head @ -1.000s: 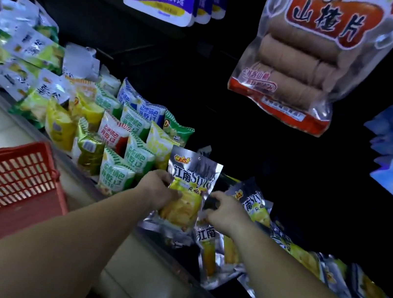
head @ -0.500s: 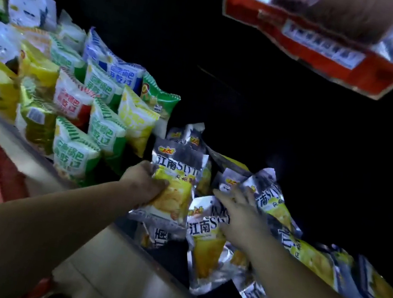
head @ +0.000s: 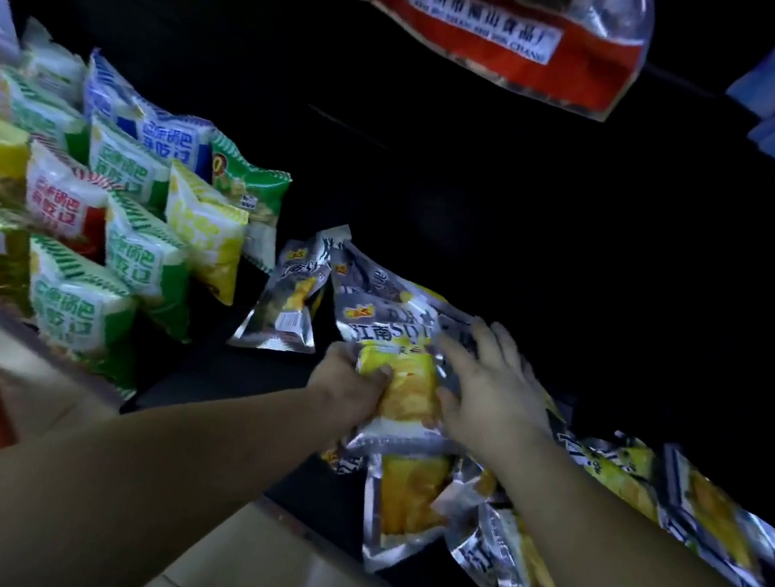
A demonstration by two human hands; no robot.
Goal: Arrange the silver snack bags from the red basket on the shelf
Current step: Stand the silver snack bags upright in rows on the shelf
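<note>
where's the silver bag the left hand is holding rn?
Head view, centre: silver bag pinched by left hand, right hand flat beside it.

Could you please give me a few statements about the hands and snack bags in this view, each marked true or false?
1. The left hand grips a silver snack bag. True.
2. The right hand is clenched in a fist. False: its fingers are spread over the silver bags.
3. Green and white bags stand left of the silver ones. True.
4. The big red packet lies on the shelf floor. False: it hangs overhead.
</note>
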